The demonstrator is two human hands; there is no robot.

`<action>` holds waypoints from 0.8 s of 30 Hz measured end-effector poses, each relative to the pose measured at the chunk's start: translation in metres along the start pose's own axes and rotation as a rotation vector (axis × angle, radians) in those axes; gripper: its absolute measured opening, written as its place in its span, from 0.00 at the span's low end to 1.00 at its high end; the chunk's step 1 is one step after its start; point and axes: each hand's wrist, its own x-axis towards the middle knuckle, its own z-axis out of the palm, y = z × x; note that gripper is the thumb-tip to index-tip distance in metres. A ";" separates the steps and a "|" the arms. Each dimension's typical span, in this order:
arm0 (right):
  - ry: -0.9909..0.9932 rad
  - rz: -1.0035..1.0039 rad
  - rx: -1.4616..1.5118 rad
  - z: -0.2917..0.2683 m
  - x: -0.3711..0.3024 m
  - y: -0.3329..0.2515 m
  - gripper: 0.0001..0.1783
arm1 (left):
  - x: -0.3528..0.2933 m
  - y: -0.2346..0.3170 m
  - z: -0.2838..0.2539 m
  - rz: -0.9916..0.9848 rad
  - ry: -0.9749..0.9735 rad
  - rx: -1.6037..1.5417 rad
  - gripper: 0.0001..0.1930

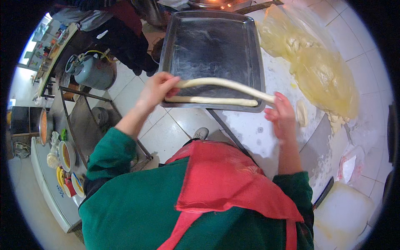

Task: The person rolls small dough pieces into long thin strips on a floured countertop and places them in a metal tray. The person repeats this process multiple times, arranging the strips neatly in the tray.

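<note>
A long rope of pale dough (pixel 223 83) stretches between my two hands above the near part of a dark baking tray (pixel 166 46). My left hand (pixel 160 86) pinches its left end, and my right hand (pixel 283 114) grips the right end past the tray's right rim. The rope bows slightly upward in the middle. Beneath it, a second dough rope (pixel 212 100) lies along the tray's near edge. The rest of the tray's surface shows pale, floury smears.
Yellowish plastic bags with dough (pixel 323 75) lie on the floured table (pixel 250 129) at right, near a small dough piece (pixel 301 113). A gas cylinder (pixel 96 71) and a metal-framed stand (pixel 98 125) are at left. Another person's dark clothing (pixel 121 41) shows beyond. Bowls (pixel 66 155) sit at far left.
</note>
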 end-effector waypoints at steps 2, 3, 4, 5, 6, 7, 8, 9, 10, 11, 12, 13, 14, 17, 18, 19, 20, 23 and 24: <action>-0.092 0.125 -0.063 0.034 0.018 -0.007 0.21 | -0.004 -0.007 -0.027 -0.050 -0.114 0.184 0.10; -0.100 0.179 -0.180 0.048 0.027 -0.009 0.20 | -0.003 -0.006 -0.031 0.005 -0.163 0.328 0.09; -0.105 0.310 -0.308 0.059 0.042 -0.013 0.18 | 0.000 -0.004 -0.030 0.076 -0.152 0.486 0.09; -0.186 0.213 -0.503 0.069 0.053 -0.014 0.16 | 0.005 0.000 -0.028 0.052 -0.197 0.604 0.09; -0.224 0.189 -0.723 0.076 0.068 -0.016 0.15 | 0.012 0.003 -0.023 0.110 -0.300 0.769 0.09; -0.226 0.106 -0.940 0.081 0.079 -0.017 0.13 | 0.020 0.006 -0.020 0.199 -0.338 0.944 0.10; -0.309 -0.041 -1.166 0.084 0.091 -0.017 0.13 | 0.028 0.007 -0.016 0.254 -0.315 1.175 0.10; -0.366 -0.277 -1.370 0.085 0.100 -0.017 0.13 | 0.034 0.008 -0.015 0.225 -0.365 1.183 0.11; -0.425 -0.589 -1.532 0.086 0.106 -0.018 0.13 | 0.037 0.007 -0.014 0.275 -0.407 1.197 0.12; -0.492 -0.746 -1.523 0.086 0.109 -0.018 0.13 | 0.038 0.005 -0.014 0.331 -0.386 1.247 0.13; -0.556 -0.626 -1.597 0.086 0.109 -0.019 0.12 | 0.035 0.003 -0.015 0.432 -0.324 1.295 0.14; -0.637 -0.556 -1.630 0.087 0.105 -0.018 0.11 | 0.031 0.002 -0.014 0.296 -0.393 1.294 0.16; -0.734 -0.476 -1.677 0.088 0.099 -0.019 0.11 | 0.022 0.002 -0.011 0.201 -0.420 1.286 0.19; -0.705 -0.323 -1.808 0.096 0.068 -0.016 0.12 | -0.007 0.012 0.013 0.230 -0.386 1.302 0.25; -0.600 -0.248 -1.892 0.099 0.058 -0.014 0.12 | -0.015 0.019 0.025 0.244 -0.336 1.385 0.27; -0.512 -0.321 -1.877 0.103 0.047 -0.009 0.12 | -0.019 0.026 0.042 0.406 -0.326 1.211 0.32; -0.562 -0.406 -1.723 0.105 0.039 -0.004 0.11 | -0.022 0.032 0.058 0.447 -0.313 1.151 0.36; -0.436 -0.661 -1.412 0.108 0.027 0.019 0.11 | -0.026 0.039 0.082 0.490 -0.256 1.012 0.37; -0.410 -0.689 -1.361 0.105 0.026 0.027 0.12 | -0.024 0.037 0.085 0.455 -0.162 1.075 0.36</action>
